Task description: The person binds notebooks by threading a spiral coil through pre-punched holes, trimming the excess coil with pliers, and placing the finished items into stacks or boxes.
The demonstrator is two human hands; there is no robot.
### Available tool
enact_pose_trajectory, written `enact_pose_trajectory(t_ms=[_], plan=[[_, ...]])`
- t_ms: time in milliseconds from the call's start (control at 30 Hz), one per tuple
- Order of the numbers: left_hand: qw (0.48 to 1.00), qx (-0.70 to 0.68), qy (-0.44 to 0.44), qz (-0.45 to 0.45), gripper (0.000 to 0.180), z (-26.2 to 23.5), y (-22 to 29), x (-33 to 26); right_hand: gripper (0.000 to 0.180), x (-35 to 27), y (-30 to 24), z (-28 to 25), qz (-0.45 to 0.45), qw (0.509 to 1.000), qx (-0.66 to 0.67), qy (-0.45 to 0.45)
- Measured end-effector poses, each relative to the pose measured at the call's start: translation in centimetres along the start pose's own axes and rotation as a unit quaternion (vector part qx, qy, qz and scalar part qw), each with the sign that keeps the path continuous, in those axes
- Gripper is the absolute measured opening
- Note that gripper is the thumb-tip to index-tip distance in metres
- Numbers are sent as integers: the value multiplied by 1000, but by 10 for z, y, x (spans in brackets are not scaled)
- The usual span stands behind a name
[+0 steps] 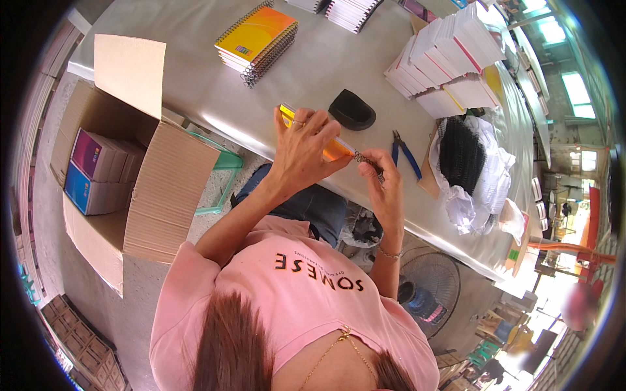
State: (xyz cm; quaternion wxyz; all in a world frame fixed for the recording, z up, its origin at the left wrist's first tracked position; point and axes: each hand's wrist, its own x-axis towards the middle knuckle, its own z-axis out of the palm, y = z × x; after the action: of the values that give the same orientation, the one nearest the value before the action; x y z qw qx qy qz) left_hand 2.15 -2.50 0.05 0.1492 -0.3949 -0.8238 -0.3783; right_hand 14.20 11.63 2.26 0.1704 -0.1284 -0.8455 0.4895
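Over the table's near edge, my left hand (301, 144) is closed around a small yellow and orange notebook (336, 149), fingers across it and thumb at its near side. At the notebook's right end a thin black spiral coil (360, 158) sticks out. My right hand (383, 179) pinches that coil between thumb and fingers. How far the coil runs along the notebook is hidden by my left hand. Just beyond lies a black rounded object (352, 109) whose kind I cannot make out. To the right rest blue-handled cutting pliers (405, 156).
Coil-bound yellow notebooks (257, 39) are stacked at the far left of the table (176, 72). Unbound book blocks (450, 52) stand far right, near black coils (460, 153) in white plastic (492, 173). An open cardboard box (171, 189) holding notebooks (98, 169) is left; a fan (430, 287) stands lower right.
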Motion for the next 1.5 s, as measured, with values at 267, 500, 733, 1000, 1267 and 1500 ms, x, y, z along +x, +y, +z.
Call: enact_pose_trajectory(t_ms=[267,500,733,1000,1267,1500], plan=[[998,7,-55,0,32,-11,-4,3,17,8,-12,9,-5,992,-125,25],[998,-57,-24,-34,41,-14,-12,-2,16,13,-22,18,-5,988,-142,66],[981,-126,99,-109,60,-3,-12,-5,14,22,-13,19,-78,974,-203,60],[959,-236,95,-121,72,17,-33,-21,27,24,1,13,-16,985,-171,-20],[950,-287,36,-114,64,5,-41,-18,38,63,17,-12,52,974,-217,-46],[951,-297,66,-52,62,1,-58,-16,50,83,25,17,-2,960,-255,-112]])
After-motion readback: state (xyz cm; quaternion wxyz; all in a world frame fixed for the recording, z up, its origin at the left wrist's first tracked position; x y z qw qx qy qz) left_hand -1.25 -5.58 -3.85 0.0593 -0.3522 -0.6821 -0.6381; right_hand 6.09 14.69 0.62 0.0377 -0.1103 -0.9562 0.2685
